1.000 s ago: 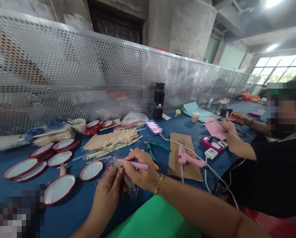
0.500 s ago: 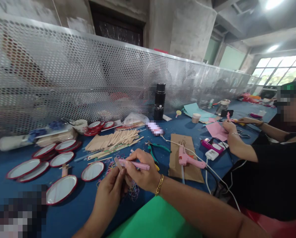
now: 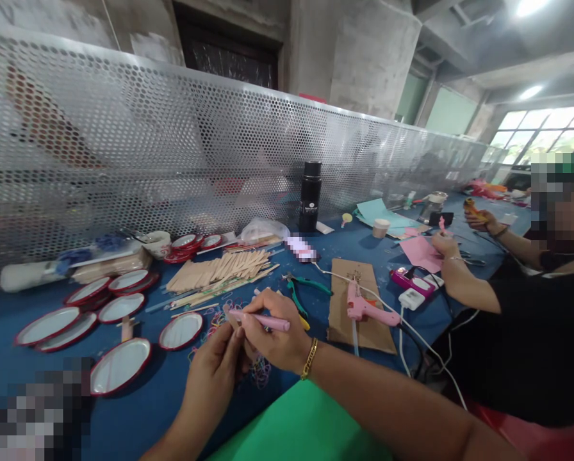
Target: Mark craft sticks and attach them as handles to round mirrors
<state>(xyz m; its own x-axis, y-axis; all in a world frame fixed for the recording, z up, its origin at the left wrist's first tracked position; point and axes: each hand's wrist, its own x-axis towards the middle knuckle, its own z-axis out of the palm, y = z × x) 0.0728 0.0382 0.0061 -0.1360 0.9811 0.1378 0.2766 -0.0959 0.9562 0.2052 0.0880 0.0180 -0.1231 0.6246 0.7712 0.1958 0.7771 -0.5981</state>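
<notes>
My right hand (image 3: 280,333) is closed around a pink marker pen (image 3: 268,321), its tip pointing left. That tip meets the upper end of a flat wooden craft stick (image 3: 230,316), which my left hand (image 3: 216,360) pinches between thumb and fingers. The stick's lower part is partly hidden behind my fingers. Under and behind both hands lies a heap of coloured paper clips or small loops (image 3: 261,372); I cannot tell which. A pile of craft sticks (image 3: 220,270) rests just beyond, and teal-handled pliers (image 3: 299,291) lie past my right hand.
Red-rimmed white round lids (image 3: 120,366) cover the left side. A pink glue gun (image 3: 364,307) lies on cardboard (image 3: 337,326), with white cables to its right. A black bottle (image 3: 311,197) stands by the perforated metal screen (image 3: 248,147). At right a co-worker (image 3: 522,333) holds small pink pieces.
My hands, the marker and the stick stay almost in place. The co-worker's far hand has lifted, raising a yellow tool off the table.
</notes>
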